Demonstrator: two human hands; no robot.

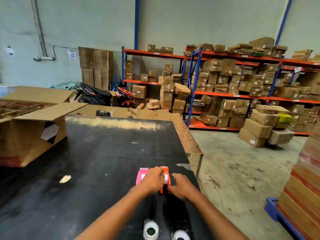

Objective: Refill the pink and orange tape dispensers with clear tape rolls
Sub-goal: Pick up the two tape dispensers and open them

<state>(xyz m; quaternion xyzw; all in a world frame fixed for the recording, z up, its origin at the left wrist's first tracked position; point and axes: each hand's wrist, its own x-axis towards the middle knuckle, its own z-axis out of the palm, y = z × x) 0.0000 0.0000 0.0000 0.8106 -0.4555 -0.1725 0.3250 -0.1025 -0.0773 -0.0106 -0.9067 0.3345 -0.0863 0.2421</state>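
Orange-and-blue shelving (225,94) stacked with cardboard boxes (258,130) lines the pale wall (86,23).

place: warehouse | evidence: steel racks (233,94) stacked with cardboard boxes (258,129), concrete floor (233,170)

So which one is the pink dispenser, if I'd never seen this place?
Find the big black table in the middle. Near its right edge both hands meet over two small plastic dispensers side by side. The pink tape dispenser is the left one, partly under the left hand; its neighbour is orange.
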